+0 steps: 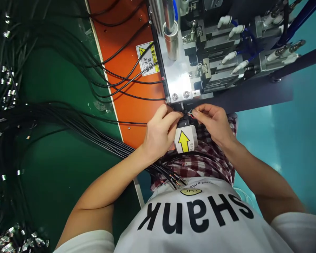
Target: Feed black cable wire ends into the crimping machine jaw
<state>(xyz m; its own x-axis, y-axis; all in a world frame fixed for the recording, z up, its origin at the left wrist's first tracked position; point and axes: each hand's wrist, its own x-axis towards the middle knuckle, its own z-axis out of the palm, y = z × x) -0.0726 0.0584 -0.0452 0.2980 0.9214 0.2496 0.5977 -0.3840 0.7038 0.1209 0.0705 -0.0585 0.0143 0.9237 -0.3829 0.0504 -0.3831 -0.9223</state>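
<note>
My left hand (160,131) is closed in a pinch at the front edge of the machine (177,79). A black cable (133,123) runs from the left up to this hand and passes out of sight behind its fingers. Thin coloured wires (190,113), one of them red, show between my two hands. The fingertips of my right hand (213,121) are pinched on these wires. Just below them is a machine part bearing a white label with a yellow arrow (184,141). My fingers hide the exact ends of the wires.
A bundle of black cables (107,140) lies across the green table (68,196), its stripped ends over my lap. More cables with shiny metal connectors (10,235) lie at far left. Several cables cross the orange plate (126,42). Pneumatic cylinders (221,45) with blue tubes stand at upper right.
</note>
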